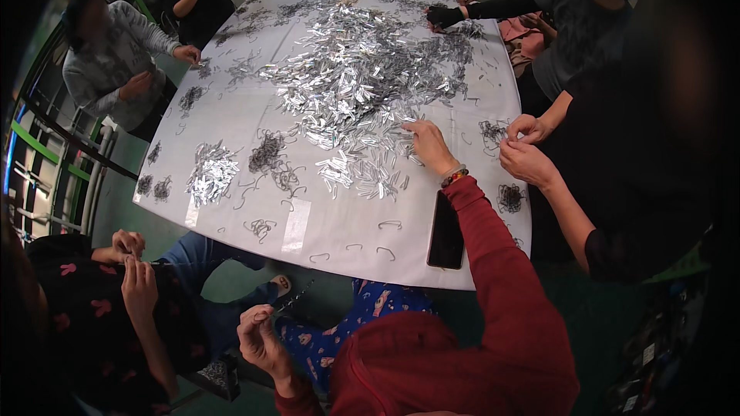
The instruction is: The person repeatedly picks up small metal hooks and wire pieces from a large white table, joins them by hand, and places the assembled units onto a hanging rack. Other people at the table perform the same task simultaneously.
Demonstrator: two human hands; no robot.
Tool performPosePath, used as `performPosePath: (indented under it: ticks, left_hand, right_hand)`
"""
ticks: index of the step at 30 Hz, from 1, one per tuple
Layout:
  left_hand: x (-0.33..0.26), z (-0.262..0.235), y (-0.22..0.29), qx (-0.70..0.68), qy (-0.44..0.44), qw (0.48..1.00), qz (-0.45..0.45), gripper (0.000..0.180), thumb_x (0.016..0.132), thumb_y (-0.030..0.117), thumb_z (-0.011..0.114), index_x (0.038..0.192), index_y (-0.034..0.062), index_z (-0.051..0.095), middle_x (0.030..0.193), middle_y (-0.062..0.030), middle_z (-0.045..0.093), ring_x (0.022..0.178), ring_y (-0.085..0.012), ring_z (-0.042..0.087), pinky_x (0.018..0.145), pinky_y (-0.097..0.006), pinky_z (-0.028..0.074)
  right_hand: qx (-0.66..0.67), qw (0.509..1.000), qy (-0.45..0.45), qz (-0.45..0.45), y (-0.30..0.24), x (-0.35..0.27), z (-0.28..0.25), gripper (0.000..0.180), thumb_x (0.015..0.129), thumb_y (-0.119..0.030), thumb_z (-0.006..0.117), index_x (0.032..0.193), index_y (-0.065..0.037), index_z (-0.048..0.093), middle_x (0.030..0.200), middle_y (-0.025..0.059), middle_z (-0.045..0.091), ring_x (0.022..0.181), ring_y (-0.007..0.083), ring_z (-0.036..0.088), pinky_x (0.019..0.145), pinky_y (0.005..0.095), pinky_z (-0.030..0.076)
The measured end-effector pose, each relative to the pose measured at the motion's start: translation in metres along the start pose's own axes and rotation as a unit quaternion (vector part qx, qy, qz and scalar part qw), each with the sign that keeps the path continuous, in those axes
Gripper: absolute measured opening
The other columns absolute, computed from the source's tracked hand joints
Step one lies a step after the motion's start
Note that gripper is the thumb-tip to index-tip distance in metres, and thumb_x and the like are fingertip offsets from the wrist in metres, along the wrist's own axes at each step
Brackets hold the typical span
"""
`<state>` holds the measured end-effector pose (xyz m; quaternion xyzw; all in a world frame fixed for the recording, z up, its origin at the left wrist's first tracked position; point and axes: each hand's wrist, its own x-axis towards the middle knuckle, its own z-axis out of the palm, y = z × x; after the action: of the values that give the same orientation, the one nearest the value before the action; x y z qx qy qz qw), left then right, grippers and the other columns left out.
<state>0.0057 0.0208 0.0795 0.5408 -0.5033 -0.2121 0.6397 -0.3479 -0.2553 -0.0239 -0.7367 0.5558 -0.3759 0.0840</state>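
Silver Strips: Pickup Hazards

Loose silver strips [339, 100] lie heaped mid-table [339, 223]. The right hand [432, 148], index finger extended, reaches their near-right edge; whether it grips one cannot be told. Overlap may cause several to lift together. The left hand [262, 343] pinches a thin chain [297, 298] (a snag could dislodge it). Careless sweeping could mix in dark hooks [266, 152].

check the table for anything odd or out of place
The dark phone looks out of place near the close edge of the white table, which otherwise mostly bears small silver pieces and bent wires. Nothing looks clearly damaged.
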Motion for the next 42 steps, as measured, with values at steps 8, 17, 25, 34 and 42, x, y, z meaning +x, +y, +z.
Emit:
performPosePath:
  ticks: [8, 17, 25, 34, 42]
  left_hand:
    - [-0.003, -0.005, -0.007, 0.000, -0.001, 1.000, -0.003, 0.006, 0.090, -0.006, 0.049, 0.091, -0.0007, 0.051, 0.090, -0.0108, 0.057, 0.087, -0.0175, 0.055, 0.083, -0.030, 0.044]
    - [-0.007, -0.005, -0.019, -0.017, 0.007, 1.000, 0.009, 0.007, 0.090, -0.002, 0.051, 0.093, -0.0036, 0.057, 0.092, -0.0126, 0.062, 0.085, -0.0185, 0.059, 0.078, -0.029, 0.048]
    - [-0.002, -0.002, -0.023, 0.004, -0.027, 0.999, -0.018, 0.009, 0.091, -0.001, 0.052, 0.097, -0.0048, 0.056, 0.096, -0.0150, 0.062, 0.088, -0.0215, 0.060, 0.084, -0.032, 0.049]
    - [0.006, 0.000, -0.019, 0.007, -0.053, 0.998, -0.045, 0.012, 0.093, 0.006, 0.052, 0.100, -0.0024, 0.056, 0.098, -0.0134, 0.061, 0.090, -0.0207, 0.058, 0.083, -0.030, 0.047]
    - [0.004, 0.005, -0.022, 0.085, -0.083, 0.993, 0.013, 0.012, 0.091, 0.003, 0.053, 0.099, -0.0028, 0.059, 0.091, -0.0124, 0.063, 0.082, -0.0207, 0.059, 0.075, -0.029, 0.050]
  right_hand:
    - [-0.078, 0.963, -0.232, -0.109, -0.005, -0.007, -0.009, 0.038, 0.078, 0.004, 0.047, 0.113, -0.004, 0.059, 0.093, 0.0131, 0.063, 0.097, 0.0288, 0.055, 0.086, 0.0358, 0.045]
    - [-0.174, 0.966, -0.156, -0.106, -0.004, -0.020, -0.001, 0.001, 0.072, -0.003, 0.053, 0.073, -0.002, 0.053, 0.089, 0.0124, 0.053, 0.091, 0.0278, 0.055, 0.078, 0.0364, 0.049]
    - [0.175, 0.983, -0.027, 0.049, -0.068, -0.014, -0.005, 0.020, 0.073, -0.005, 0.060, 0.091, 0.001, 0.066, 0.081, 0.0097, 0.065, 0.070, 0.0176, 0.064, 0.065, 0.0301, 0.051]
    - [0.612, 0.755, -0.121, 0.203, -0.154, -0.037, 0.012, 0.025, 0.077, 0.001, 0.063, 0.101, 0.007, 0.062, 0.083, 0.0086, 0.063, 0.071, 0.0134, 0.064, 0.068, 0.0243, 0.057]
    - [0.548, 0.813, -0.185, 0.061, -0.254, -0.072, 0.013, 0.030, 0.079, 0.001, 0.059, 0.108, 0.003, 0.060, 0.077, 0.0055, 0.064, 0.068, 0.0087, 0.060, 0.063, 0.0228, 0.051]
